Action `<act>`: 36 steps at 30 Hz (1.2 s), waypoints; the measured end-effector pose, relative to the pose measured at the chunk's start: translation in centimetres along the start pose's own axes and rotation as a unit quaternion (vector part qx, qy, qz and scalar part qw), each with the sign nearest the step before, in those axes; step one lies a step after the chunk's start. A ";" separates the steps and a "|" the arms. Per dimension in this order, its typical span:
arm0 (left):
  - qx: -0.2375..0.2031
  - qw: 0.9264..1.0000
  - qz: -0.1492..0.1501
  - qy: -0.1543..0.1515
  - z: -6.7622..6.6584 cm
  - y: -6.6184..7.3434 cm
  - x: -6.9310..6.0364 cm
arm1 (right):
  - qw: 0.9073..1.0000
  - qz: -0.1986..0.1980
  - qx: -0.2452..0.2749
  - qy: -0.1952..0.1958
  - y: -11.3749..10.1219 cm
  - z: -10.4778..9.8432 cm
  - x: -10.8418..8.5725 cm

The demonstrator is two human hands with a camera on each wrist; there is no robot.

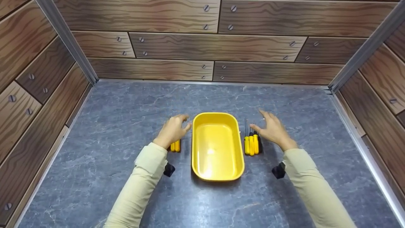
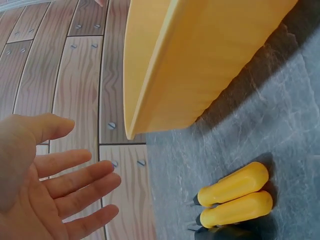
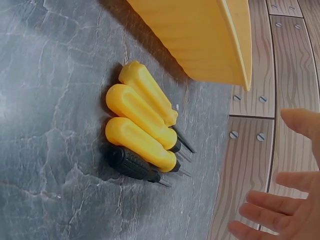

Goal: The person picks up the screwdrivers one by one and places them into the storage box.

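Observation:
A yellow plastic tub [image 1: 216, 155], with nothing inside, stands between my two hands. My left hand [image 1: 173, 130] hovers to its left with relaxed fingers, above screwdrivers with yellow handles [image 2: 235, 195]. In the left wrist view a dark handle [image 2: 227, 233] lies beside those two, partly cut off by the frame. Over on the tub's right, my right hand [image 1: 274, 130] is spread, thumb apart from the fingers, and holds nothing. Beside it, three yellow-handled screwdrivers [image 3: 142, 112] and one black-handled screwdriver [image 3: 132, 164] lie side by side, shafts pointing away from me.
The grey marbled tabletop [image 1: 104, 158] is bounded by wood-patterned panels [image 1: 218, 47] at the back and sides. Metal strips [image 1: 364, 152] run along its edges. A black device [image 1: 278, 171] is at the right wrist, another [image 1: 169, 170] at the left.

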State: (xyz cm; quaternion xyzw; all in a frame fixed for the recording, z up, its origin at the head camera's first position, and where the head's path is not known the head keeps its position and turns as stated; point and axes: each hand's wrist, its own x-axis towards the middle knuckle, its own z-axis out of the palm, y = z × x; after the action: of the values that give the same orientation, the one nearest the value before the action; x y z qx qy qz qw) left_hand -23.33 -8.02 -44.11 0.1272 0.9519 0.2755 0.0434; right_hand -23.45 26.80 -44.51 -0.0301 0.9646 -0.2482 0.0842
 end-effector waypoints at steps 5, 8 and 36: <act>-0.021 1.000 0.011 -0.004 0.5 -0.2 -0.3 | 1.000 -0.009 -0.002 -0.009 0.3 0.1 -0.1; -0.042 0.999 0.008 -0.012 0.9 -0.2 -0.6 | 1.000 -0.015 -0.007 -0.013 0.5 0.3 0.0; -0.300 0.932 -0.033 -0.199 3.0 -2.9 -3.1 | 0.998 -0.014 -0.007 -0.068 2.1 1.7 0.5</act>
State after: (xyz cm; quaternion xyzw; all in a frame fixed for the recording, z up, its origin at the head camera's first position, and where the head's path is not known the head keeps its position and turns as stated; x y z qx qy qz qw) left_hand -20.51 -9.72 -48.17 0.1286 0.8006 0.5155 0.2769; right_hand -23.68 27.75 -47.09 -0.0615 0.9576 -0.2405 0.1463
